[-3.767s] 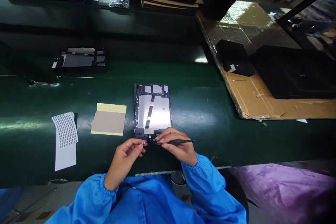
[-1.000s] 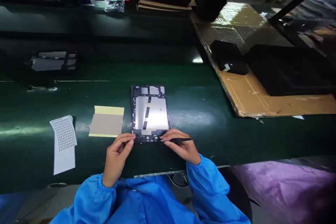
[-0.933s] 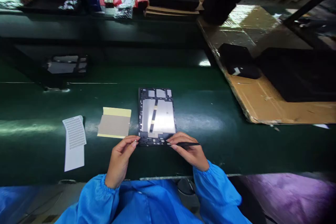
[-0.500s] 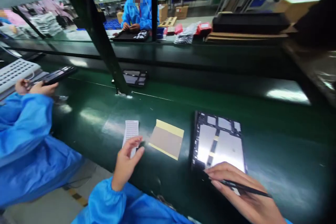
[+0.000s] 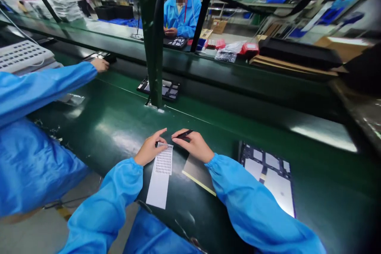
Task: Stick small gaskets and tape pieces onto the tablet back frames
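My left hand (image 5: 151,147) grips the top end of a white sticker sheet (image 5: 163,159) printed with rows of small dark marks; a plain white strip shows below the printed part. The index finger points forward past the sheet. Close on its right, my right hand (image 5: 195,145) is closed round slim black tweezers (image 5: 187,133), whose tips are too small to make out. Partly under my right wrist lies a brownish sheet (image 5: 200,170) with yellow edges. To the right of my right sleeve, an opened tablet (image 5: 275,180) with silvery panels and a black frame rests on the green bench.
A green post (image 5: 153,43) rises from the bench, with another opened tablet (image 5: 170,89) behind it. At left, a co-worker's hand (image 5: 100,65) touches a dark device near a white perforated tray (image 5: 22,57). Another person (image 5: 182,16) works beyond the raised ledge.
My right hand has moved left with the tweezers, from the tablet to the sticker sheet. My left hand has closed on the sheet's top. The co-worker's arm at left has reached forward.
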A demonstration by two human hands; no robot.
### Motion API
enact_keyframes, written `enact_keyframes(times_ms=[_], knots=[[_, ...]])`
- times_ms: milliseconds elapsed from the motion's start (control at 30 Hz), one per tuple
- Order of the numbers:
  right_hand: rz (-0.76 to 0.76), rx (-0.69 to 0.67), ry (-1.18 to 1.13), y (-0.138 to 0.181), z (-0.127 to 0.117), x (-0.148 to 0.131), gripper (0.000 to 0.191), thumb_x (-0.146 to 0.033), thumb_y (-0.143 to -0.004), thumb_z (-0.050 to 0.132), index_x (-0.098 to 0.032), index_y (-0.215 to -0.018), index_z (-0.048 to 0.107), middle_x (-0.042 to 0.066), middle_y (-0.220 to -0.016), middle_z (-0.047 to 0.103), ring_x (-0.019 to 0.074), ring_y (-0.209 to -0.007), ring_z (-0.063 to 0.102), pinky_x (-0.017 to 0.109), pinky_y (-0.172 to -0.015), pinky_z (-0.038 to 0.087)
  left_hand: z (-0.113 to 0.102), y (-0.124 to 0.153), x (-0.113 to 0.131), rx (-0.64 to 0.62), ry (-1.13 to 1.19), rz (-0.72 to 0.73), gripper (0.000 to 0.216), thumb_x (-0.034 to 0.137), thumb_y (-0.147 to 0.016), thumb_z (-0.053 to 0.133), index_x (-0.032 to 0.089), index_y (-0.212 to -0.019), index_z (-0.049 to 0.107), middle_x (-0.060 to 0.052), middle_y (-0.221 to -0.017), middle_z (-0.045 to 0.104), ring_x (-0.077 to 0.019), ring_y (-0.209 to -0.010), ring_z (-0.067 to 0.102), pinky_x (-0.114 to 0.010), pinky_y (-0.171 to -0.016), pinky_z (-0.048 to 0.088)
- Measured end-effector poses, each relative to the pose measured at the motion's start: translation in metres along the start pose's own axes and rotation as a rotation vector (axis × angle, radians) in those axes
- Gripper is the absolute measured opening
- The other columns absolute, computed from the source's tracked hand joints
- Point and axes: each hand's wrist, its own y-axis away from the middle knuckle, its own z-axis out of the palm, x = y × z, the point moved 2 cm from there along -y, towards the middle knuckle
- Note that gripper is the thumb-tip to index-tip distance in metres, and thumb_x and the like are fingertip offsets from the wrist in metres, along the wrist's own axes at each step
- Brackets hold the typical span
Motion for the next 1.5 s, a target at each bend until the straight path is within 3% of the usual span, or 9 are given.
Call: enact_keyframes(times_ms=[400, 567, 700, 800, 900, 1033, 1100, 1233, 1500], knots=[[0.024, -0.074, 0.017, 0.0, 0.008, 0.005, 0.024, -0.041, -0.092, 0.066, -0.019, -0.091, 0.075, 0.006, -0.092, 0.078, 0.0189, -0.083, 0.073, 0.031, -0.077, 0.058, 0.003, 0.003, 0.001, -0.016, 0.038, -0.008, 0.067, 0.018, -0.081, 0.069, 0.028, -0.143, 0.048, 0.004, -0.088, 0.076, -0.0166, -0.086, 0.071, -0.032, -0.086, 0.052], [0.05, -0.026, -0.06, 0.005, -0.001, -0.018, 0.028, -0.045, -0.091, 0.067, -0.018, -0.089, 0.075, 0.006, -0.087, 0.077, 0.019, -0.077, 0.072, 0.031, -0.071, 0.058, 0.001, 0.001, -0.004, -0.015, -0.006, 0.019, 0.064, 0.02, -0.082, 0.069, 0.027, -0.143, 0.048, 0.003, -0.089, 0.075, -0.0165, -0.084, 0.07, -0.032, -0.083, 0.053], [0.061, 0.162, -0.089, 0.062, -0.046, -0.061, 0.018, -0.038, -0.091, 0.07, -0.02, -0.088, 0.074, 0.006, -0.087, 0.076, 0.0195, -0.078, 0.072, 0.031, -0.072, 0.06, -0.013, 0.004, 0.0, 0.08, -0.14, 0.127, 0.058, 0.031, -0.081, 0.073, 0.025, -0.135, 0.056, -0.008, -0.121, 0.07, -0.0225, -0.105, 0.067, -0.038, -0.088, 0.054], [0.146, 0.495, -0.021, 0.146, -0.079, -0.08, 0.01, -0.032, -0.09, 0.072, -0.022, -0.089, 0.075, 0.005, -0.084, 0.077, 0.0196, -0.076, 0.074, 0.03, -0.068, 0.061, -0.013, 0.019, 0.025, 0.237, -0.236, 0.196, 0.048, 0.04, -0.084, 0.071, 0.026, -0.129, 0.061, -0.009, -0.132, 0.064, -0.0285, -0.125, 0.058, -0.046, -0.106, 0.046], [0.309, 0.871, 0.074, 0.236, -0.086, -0.075, 0.009, -0.03, -0.087, 0.074, -0.021, -0.087, 0.075, 0.004, -0.081, 0.079, 0.0194, -0.07, 0.075, 0.029, -0.063, 0.062, 0.013, 0.049, 0.065, 0.259, -0.22, 0.179, 0.042, 0.038, -0.09, 0.067, 0.026, -0.13, 0.06, -0.006, -0.127, 0.067, -0.0256, -0.116, 0.064, -0.043, -0.104, 0.05], [0.432, 1.164, 0.129, 0.308, -0.066, -0.053, 0.011, -0.029, -0.081, 0.079, -0.019, -0.085, 0.075, 0.005, -0.082, 0.08, 0.0239, -0.077, 0.079, 0.034, -0.072, 0.065, 0.091, 0.086, 0.121, -0.036, -0.096, 0.357, 0.029, 0.031, -0.094, 0.063, 0.028, -0.122, 0.062, -0.002, -0.115, 0.071, -0.0204, -0.106, 0.069, -0.035, -0.095, 0.055], [0.43, 1.215, 0.152, 0.319, -0.056, -0.045, 0.01, -0.028, -0.08, 0.079, -0.019, -0.082, 0.074, 0.006, -0.083, 0.08, 0.0275, -0.089, 0.079, 0.04, -0.082, 0.064, 0.135, 0.092, 0.137, -0.137, -0.079, 0.416, 0.027, 0.027, -0.095, 0.06, 0.028, -0.122, 0.06, -0.003, -0.116, 0.07, -0.0206, -0.108, 0.067, -0.036, -0.095, 0.055], [0.354, 1.242, 0.19, 0.317, -0.049, -0.037, 0.007, -0.024, -0.082, 0.077, -0.019, -0.08, 0.073, 0.006, -0.081, 0.078, 0.0297, -0.095, 0.077, 0.052, -0.096, 0.059, 0.197, 0.084, 0.143, -0.127, -0.162, 0.458, 0.032, 0.02, -0.095, 0.056, 0.024, -0.127, 0.055, -0.01, -0.129, 0.063, -0.026, -0.122, 0.059, -0.047, -0.103, 0.05], [0.158, 1.209, 0.272, 0.31, -0.046, -0.035, 0.01, -0.009, -0.083, 0.073, -0.019, -0.083, 0.07, 0.001, -0.076, 0.076, 0.0179, -0.068, 0.074, 0.059, -0.1, 0.058, 0.215, 0.077, 0.133, -0.159, -0.201, 0.498, 0.042, 0.015, -0.095, 0.052, 0.022, -0.136, 0.044, -0.015, -0.144, 0.048, -0.0279, -0.137, 0.045, -0.05, -0.112, 0.043]])
